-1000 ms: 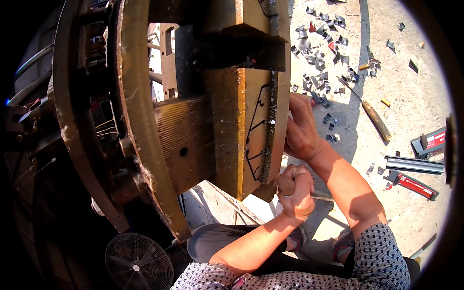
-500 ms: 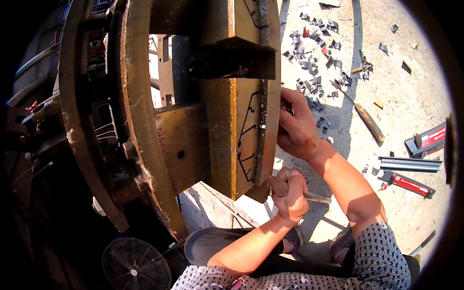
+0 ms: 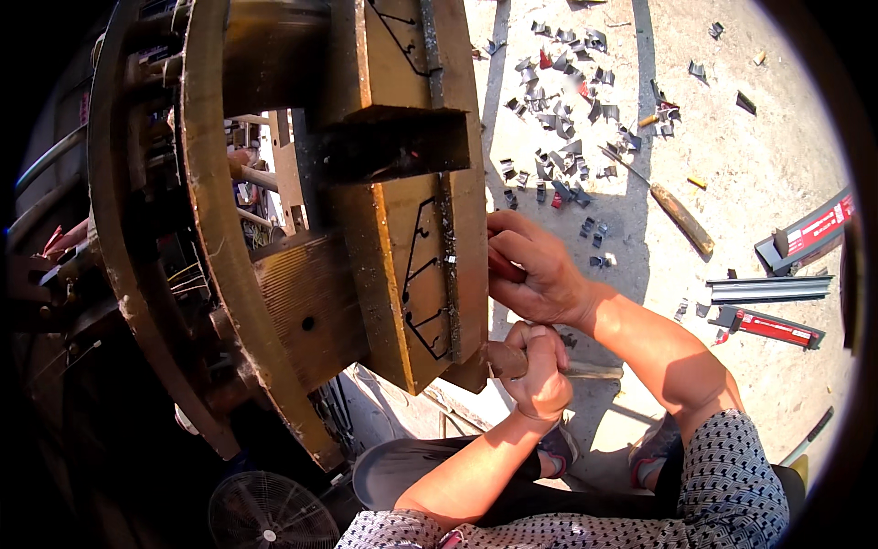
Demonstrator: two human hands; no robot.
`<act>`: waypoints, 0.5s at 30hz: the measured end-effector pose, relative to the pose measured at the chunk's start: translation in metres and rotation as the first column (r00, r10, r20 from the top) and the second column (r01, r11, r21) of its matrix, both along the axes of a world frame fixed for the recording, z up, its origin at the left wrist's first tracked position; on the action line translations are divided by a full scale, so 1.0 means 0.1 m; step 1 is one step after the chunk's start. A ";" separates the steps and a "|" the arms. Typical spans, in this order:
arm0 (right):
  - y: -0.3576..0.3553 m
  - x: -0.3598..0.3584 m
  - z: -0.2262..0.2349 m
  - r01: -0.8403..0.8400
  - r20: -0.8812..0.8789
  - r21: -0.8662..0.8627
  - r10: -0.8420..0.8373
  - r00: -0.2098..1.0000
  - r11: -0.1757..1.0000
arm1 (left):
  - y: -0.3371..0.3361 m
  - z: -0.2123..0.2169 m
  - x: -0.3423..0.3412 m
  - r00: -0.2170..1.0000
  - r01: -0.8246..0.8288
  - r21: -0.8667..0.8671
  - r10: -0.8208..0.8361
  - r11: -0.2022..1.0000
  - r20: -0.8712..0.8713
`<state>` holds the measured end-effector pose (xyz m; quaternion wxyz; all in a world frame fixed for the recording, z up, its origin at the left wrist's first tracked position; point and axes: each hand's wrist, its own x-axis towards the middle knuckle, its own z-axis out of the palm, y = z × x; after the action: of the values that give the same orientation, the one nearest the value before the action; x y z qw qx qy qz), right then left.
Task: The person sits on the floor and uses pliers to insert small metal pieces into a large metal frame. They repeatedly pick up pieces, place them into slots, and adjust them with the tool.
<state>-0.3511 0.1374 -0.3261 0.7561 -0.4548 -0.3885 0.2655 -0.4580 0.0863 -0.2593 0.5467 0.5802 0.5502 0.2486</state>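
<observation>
A heavy brass-coloured metal block point(image 3: 384, 284) with thin black profile slots cut in its face fills the left and middle. At the block's right side, my right hand point(image 3: 540, 270) is closed around a red handle point(image 3: 506, 266); the far part of that tool is hidden behind the block. Just below, my left hand point(image 3: 540, 375) is wrapped around a hammer-like tool. Its rounded brown end point(image 3: 506, 360) points at the block's lower corner, and a pale wooden shaft point(image 3: 594, 371) sticks out to the right. I cannot tell whether the brown end touches the block.
Many dark cut profile scraps point(image 3: 558, 119) litter the concrete floor. A wooden-handled pointed tool point(image 3: 681, 218) lies there, near red-labelled profile pieces point(image 3: 777, 339) and a grey channel length point(image 3: 768, 289). A curved metal frame point(image 3: 215, 229) stands left; a fan point(image 3: 270, 531) is at lower left.
The view has shifted, so the metal block sits further left and slightly lower. The red handle in my right hand now shows. My left hand still grips the hammer-like tool.
</observation>
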 end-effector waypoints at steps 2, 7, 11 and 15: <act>0.01 0.02 0.04 -0.094 -0.065 0.031 0.096 0.993 0.995 | -0.01 -0.01 0.04 0.997 -0.054 -0.036 0.056 0.998 0.047; 0.11 0.24 0.07 -0.234 -0.064 0.092 0.240 0.969 0.968 | 0.01 0.00 0.02 0.999 -0.018 -0.028 0.019 0.999 0.029; 0.14 0.39 0.07 -0.202 0.058 0.083 0.197 0.979 0.976 | 0.04 0.03 0.02 1.000 0.026 -0.040 -0.026 0.999 -0.007; 0.28 0.69 -0.01 -0.087 0.294 0.145 0.041 0.955 0.986 | 0.02 0.01 0.02 0.997 0.008 -0.054 -0.004 0.999 0.072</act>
<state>-0.2822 0.1654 -0.3271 0.7151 -0.4153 -0.5295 0.1892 -0.4561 0.0880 -0.2583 0.5826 0.5575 0.5348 0.2527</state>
